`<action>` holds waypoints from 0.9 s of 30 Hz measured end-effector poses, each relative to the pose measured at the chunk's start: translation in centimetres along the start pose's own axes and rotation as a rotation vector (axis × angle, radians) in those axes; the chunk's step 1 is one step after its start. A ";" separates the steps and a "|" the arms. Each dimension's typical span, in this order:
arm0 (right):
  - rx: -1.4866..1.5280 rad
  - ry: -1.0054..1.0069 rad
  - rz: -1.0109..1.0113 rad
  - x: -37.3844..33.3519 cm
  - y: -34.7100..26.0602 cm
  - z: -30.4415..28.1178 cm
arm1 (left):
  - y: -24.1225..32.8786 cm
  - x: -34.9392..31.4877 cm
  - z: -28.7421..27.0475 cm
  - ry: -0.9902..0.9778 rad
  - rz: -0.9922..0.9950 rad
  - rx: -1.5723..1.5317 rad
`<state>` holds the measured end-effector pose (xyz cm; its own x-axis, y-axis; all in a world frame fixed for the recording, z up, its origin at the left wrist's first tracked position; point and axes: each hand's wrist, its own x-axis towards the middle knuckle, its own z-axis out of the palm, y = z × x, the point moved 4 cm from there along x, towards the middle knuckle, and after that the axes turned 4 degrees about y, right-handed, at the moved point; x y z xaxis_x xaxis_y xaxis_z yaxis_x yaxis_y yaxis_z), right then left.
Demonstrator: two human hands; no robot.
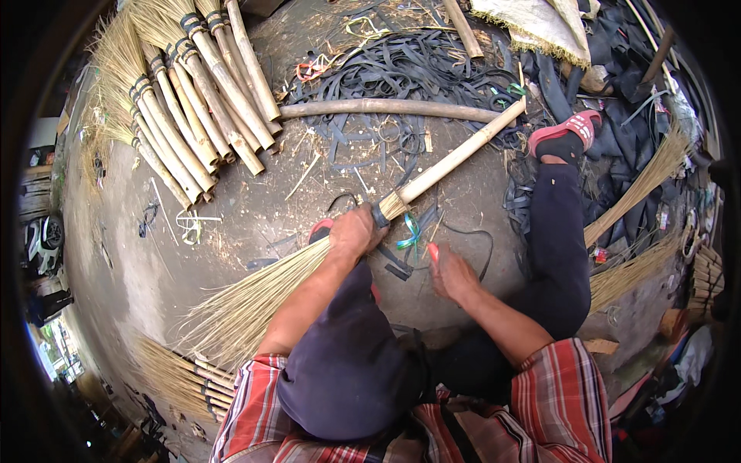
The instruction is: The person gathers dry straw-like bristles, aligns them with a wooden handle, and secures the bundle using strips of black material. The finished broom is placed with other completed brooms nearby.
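The left hand [355, 231] grips the broom [463, 160] over the floor [220, 255]; its neck [379, 215] is bound, straw stubs [393, 205] look untrimmed. The right hand [455, 276] holds a red tool [434, 253]. Bound brooms [218, 71] lie ahead.

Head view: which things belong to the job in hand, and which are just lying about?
Job in hand:
pale straw broom with bamboo handle, held by the left hand
red object, mostly hidden in the right hand
probably the heaped flat black strips

Lying about, apparently:
long brown wooden pole
off-white woven sack
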<state>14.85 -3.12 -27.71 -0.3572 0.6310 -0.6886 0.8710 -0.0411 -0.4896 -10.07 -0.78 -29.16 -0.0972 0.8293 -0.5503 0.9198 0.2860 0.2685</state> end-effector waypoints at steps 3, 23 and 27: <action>-0.017 0.238 0.079 -0.6 0.2 -0.7 | -0.1 -0.1 0.0 0.008 0.018 0.022; -0.049 0.149 0.100 -0.4 -2.0 0.1 | -0.9 -0.4 0.6 0.197 0.054 0.003; -0.070 0.030 -0.012 -0.2 -1.0 1.6 | -1.8 -0.6 -0.3 0.151 0.104 0.004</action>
<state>13.49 -4.43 -27.89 -0.3583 0.6539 -0.6664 0.8887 0.0201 -0.4580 -11.80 -1.64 -29.09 -0.0569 0.9171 -0.3945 0.9293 0.1931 0.3149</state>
